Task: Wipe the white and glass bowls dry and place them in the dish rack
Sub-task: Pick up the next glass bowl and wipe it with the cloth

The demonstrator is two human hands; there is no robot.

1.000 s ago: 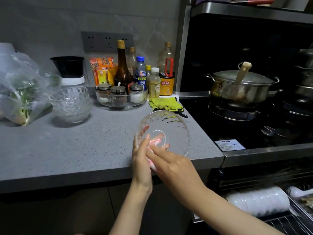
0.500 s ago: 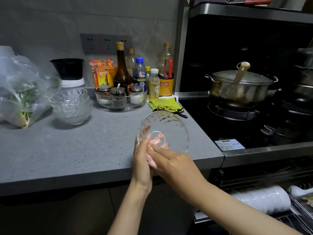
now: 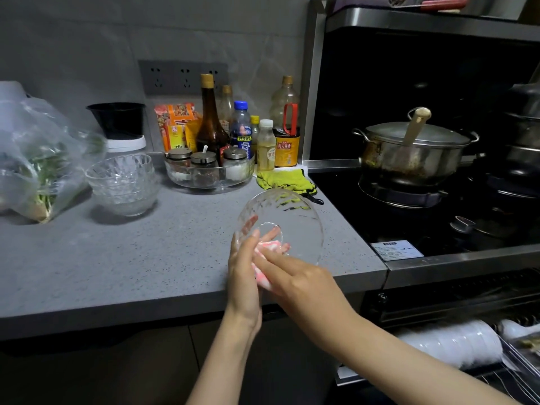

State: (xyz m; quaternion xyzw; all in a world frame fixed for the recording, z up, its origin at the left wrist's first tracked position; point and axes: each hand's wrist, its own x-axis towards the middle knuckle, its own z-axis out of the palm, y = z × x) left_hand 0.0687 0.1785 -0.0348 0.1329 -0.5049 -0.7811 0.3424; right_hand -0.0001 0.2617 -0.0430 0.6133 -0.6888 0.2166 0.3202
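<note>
A clear glass bowl [image 3: 287, 217] is tipped on its side above the counter's front edge, its opening facing me. My left hand [image 3: 244, 273] grips its left rim, fingers showing through the glass. My right hand [image 3: 295, 276] holds a pink-and-white cloth [image 3: 267, 249] and presses it into the bowl's bottom. A stack of glass bowls [image 3: 122, 182] stands on the grey counter [image 3: 117, 258] at the back left. White bowls [image 3: 455, 343] lie stacked on their side in the pulled-out dish rack [image 3: 514, 372] at the lower right.
Sauce bottles [image 3: 211, 121] and a glass tray of spice jars [image 3: 209, 171] line the back wall. A yellow-green glove [image 3: 282, 179] lies by the stove. A lidded steel pot [image 3: 412, 150] sits on the black cooktop. A plastic bag of greens [image 3: 41, 159] is at the left.
My hands and the glass bowl have hardly moved; the cloth has shifted slightly inside the bowl as my right hand rubs.
</note>
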